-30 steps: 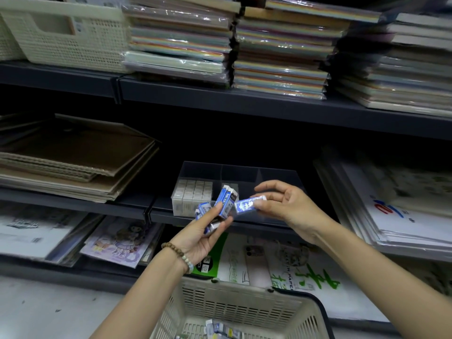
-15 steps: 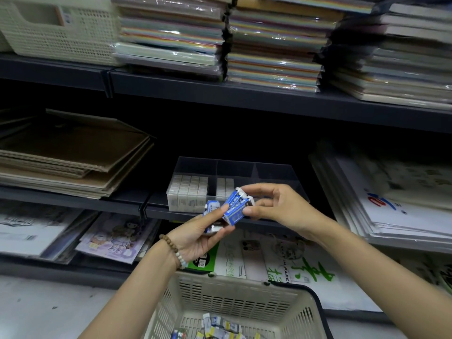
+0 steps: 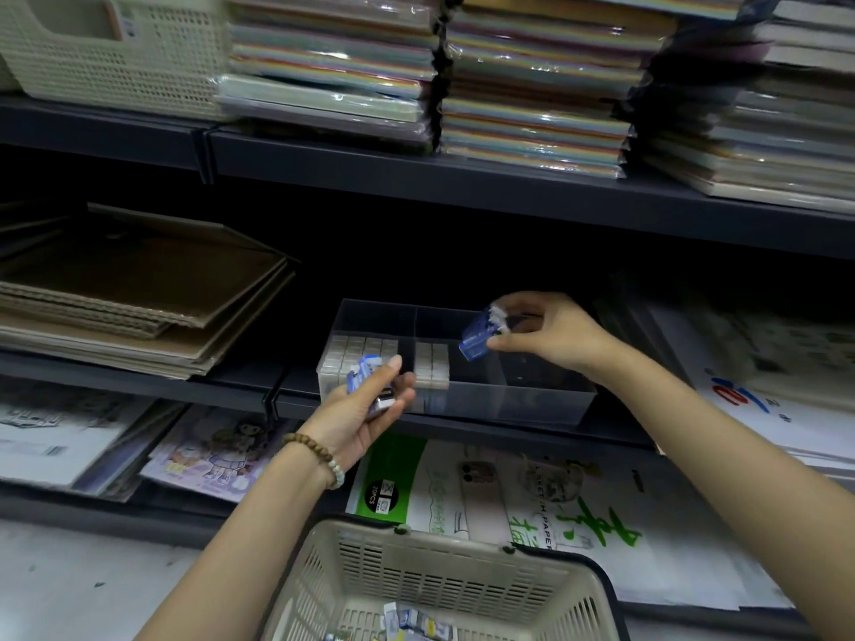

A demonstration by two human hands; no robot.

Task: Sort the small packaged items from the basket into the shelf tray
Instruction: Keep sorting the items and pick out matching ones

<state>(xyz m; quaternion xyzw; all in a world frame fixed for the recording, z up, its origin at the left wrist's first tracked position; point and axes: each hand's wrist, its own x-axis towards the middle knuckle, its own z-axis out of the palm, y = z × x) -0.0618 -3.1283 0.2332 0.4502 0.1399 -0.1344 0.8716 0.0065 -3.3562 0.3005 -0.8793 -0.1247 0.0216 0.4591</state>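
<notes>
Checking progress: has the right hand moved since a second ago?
Yes. The right hand, pinching blue packets, went from the front edge of the tray up and back, over the tray.

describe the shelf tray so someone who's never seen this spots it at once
On the dark middle shelf, right of the brown cardboard stack, sits the tray at the front edge. It is the only clear plastic box there, split by dividers, with white packets in its left compartments.
</notes>
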